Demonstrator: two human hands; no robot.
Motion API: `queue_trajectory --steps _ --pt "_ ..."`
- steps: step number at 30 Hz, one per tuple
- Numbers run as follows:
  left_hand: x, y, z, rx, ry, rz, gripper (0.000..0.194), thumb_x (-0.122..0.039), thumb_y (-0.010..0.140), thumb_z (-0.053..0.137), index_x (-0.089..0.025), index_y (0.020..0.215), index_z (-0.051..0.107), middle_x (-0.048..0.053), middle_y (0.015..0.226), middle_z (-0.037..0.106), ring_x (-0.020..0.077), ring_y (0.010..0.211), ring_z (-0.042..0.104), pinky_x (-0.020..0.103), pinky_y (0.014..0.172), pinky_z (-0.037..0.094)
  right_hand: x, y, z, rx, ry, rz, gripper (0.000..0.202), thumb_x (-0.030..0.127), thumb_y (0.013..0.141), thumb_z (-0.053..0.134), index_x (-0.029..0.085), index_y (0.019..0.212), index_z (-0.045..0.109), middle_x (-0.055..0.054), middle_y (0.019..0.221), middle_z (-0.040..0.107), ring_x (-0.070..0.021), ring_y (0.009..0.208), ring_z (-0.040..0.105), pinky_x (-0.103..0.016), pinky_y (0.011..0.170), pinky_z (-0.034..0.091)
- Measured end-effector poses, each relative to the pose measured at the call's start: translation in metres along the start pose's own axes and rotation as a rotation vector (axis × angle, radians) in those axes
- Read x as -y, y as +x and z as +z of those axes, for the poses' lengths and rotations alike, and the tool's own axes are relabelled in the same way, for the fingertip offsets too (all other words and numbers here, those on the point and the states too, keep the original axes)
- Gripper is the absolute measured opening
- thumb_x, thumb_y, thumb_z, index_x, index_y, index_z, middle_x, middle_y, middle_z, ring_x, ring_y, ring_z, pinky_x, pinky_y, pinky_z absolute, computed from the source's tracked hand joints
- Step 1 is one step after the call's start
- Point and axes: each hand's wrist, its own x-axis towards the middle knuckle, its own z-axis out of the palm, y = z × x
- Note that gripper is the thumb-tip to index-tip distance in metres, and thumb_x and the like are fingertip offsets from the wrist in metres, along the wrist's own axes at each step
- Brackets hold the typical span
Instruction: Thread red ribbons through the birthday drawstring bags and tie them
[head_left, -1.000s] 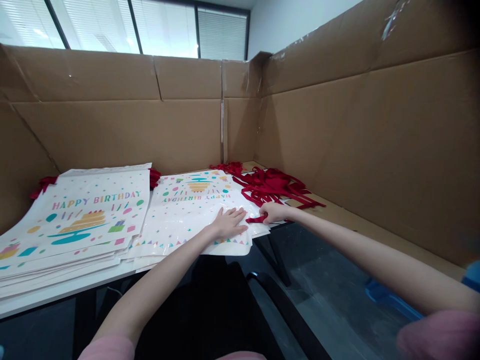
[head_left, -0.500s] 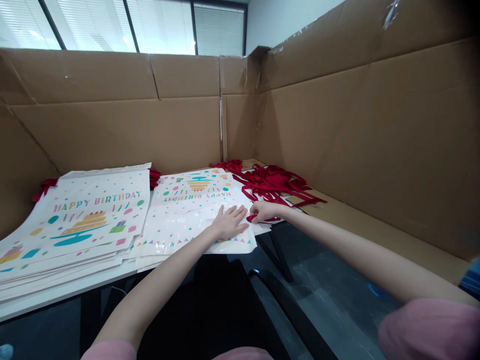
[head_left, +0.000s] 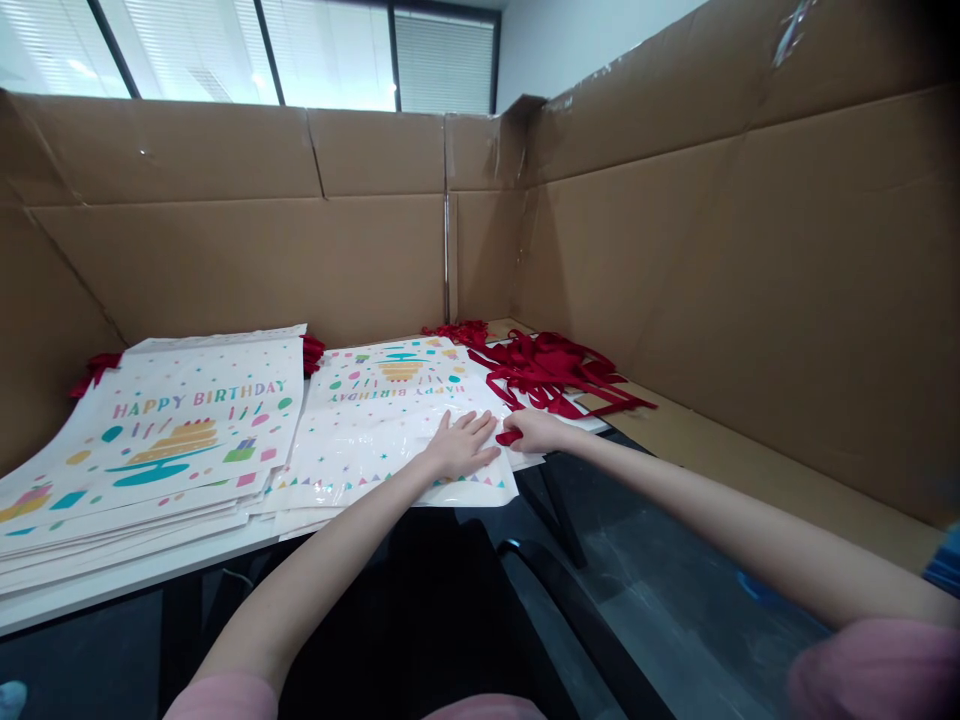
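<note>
My left hand lies flat, fingers spread, on the lower right part of a white plastic "Happy Birthday" bag, whose print is upside down to me. At the bag's right edge my right hand is closed on a red ribbon, and a short red end pokes out by the fingertips. Just behind that hand lies a loose heap of red ribbons. Other white sheets show underneath the bag. How the held ribbon meets the bag is hidden by my fingers.
On the left is a stack of printed birthday bags with red ribbon bunches at its upper corners. More red strands lie at the back. Tall cardboard walls rise behind and along the right. A black chair armrest is below the table edge.
My right hand stays closed on the red ribbon, shifted very slightly at the bag's edge. My left hand still lies flat on the bag. The whole view has shifted a little.
</note>
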Motion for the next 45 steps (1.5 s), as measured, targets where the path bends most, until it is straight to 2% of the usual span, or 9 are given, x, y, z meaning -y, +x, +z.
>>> queue_trajectory --steps 4,9,14,18,22,26,31,36,45 --pt "0.000 0.000 -0.001 0.002 -0.005 0.002 0.063 -0.059 0.092 0.010 -0.029 0.147 0.014 -0.002 0.154 0.014 0.0242 0.140 0.015 0.057 0.110 0.003 -0.002 -0.002 -0.002 0.010 0.004 0.008 0.017 0.027 0.067 0.061 0.016 0.080 0.061 -0.007 0.084 0.063 -0.0193 0.076 0.054 -0.024 0.056 0.029" --pt "0.000 -0.002 -0.003 0.007 -0.010 0.007 0.064 -0.059 0.092 0.009 -0.028 0.147 0.013 -0.001 0.154 0.013 0.0248 0.140 0.015 0.058 0.110 0.006 -0.015 -0.017 -0.020 0.049 0.033 -0.002 0.023 0.037 0.069 0.063 0.015 0.076 0.060 -0.007 0.080 0.061 -0.0185 0.073 0.052 -0.024 0.057 0.030" --pt "0.001 -0.002 -0.002 0.014 -0.013 0.009 0.064 -0.060 0.092 0.008 -0.028 0.148 0.012 -0.001 0.154 0.013 0.0258 0.140 0.014 0.058 0.110 0.007 -0.050 -0.045 -0.034 0.195 0.224 -0.019 0.045 0.060 0.072 0.053 0.016 0.066 0.055 -0.005 0.067 0.057 -0.0158 0.065 0.050 -0.025 0.058 0.033" --pt "0.002 -0.001 0.000 0.008 -0.003 0.011 0.064 -0.059 0.092 0.007 -0.028 0.148 0.011 -0.001 0.154 0.013 0.0257 0.140 0.014 0.058 0.110 0.007 -0.081 -0.068 -0.029 0.125 0.250 -0.020 0.058 0.072 0.073 0.045 0.015 0.073 0.059 -0.004 0.073 0.057 -0.0160 0.067 0.050 -0.025 0.059 0.033" --pt "0.002 0.000 0.002 -0.004 0.000 0.010 0.064 -0.059 0.092 0.008 -0.028 0.148 0.012 -0.002 0.154 0.013 0.0260 0.140 0.014 0.058 0.110 0.007 -0.103 -0.089 -0.018 0.042 0.287 -0.008 0.065 0.072 0.082 0.028 0.016 0.076 0.062 -0.005 0.074 0.058 -0.0167 0.069 0.050 -0.026 0.063 0.035" --pt "0.002 0.000 0.003 -0.006 -0.002 0.002 0.063 -0.059 0.092 0.009 -0.029 0.147 0.013 -0.002 0.154 0.014 0.0250 0.140 0.014 0.058 0.110 0.007 -0.110 -0.101 -0.011 0.004 0.275 0.039 0.066 0.074 0.079 0.029 0.016 0.074 0.060 -0.008 0.078 0.061 -0.0191 0.072 0.053 -0.028 0.066 0.037" --pt "0.003 0.000 0.003 -0.001 0.000 0.000 0.062 -0.059 0.093 0.010 -0.030 0.147 0.012 -0.002 0.154 0.013 0.0244 0.140 0.014 0.057 0.110 0.007 -0.110 -0.101 -0.006 -0.021 0.325 0.085 0.066 0.076 0.077 0.028 0.016 0.074 0.057 -0.007 0.076 0.061 -0.0193 0.071 0.055 -0.028 0.066 0.039" --pt "0.003 0.000 0.003 -0.005 0.001 0.002 0.063 -0.059 0.093 0.010 -0.029 0.147 0.012 -0.002 0.154 0.013 0.0242 0.140 0.014 0.057 0.110 0.007 -0.118 -0.099 -0.006 0.020 0.339 0.069 0.064 0.076 0.074 0.036 0.017 0.069 0.058 -0.006 0.069 0.059 -0.0176 0.067 0.053 -0.027 0.062 0.038" --pt "0.002 0.000 0.002 0.011 -0.013 -0.001 0.062 -0.059 0.093 0.010 -0.029 0.147 0.011 -0.001 0.154 0.012 0.0244 0.140 0.012 0.059 0.110 0.006 -0.153 -0.115 -0.006 0.116 0.274 0.105 0.050 0.066 0.066 0.055 0.017 0.062 0.062 -0.002 0.058 0.052 -0.0147 0.058 0.046 -0.025 0.055 0.030"
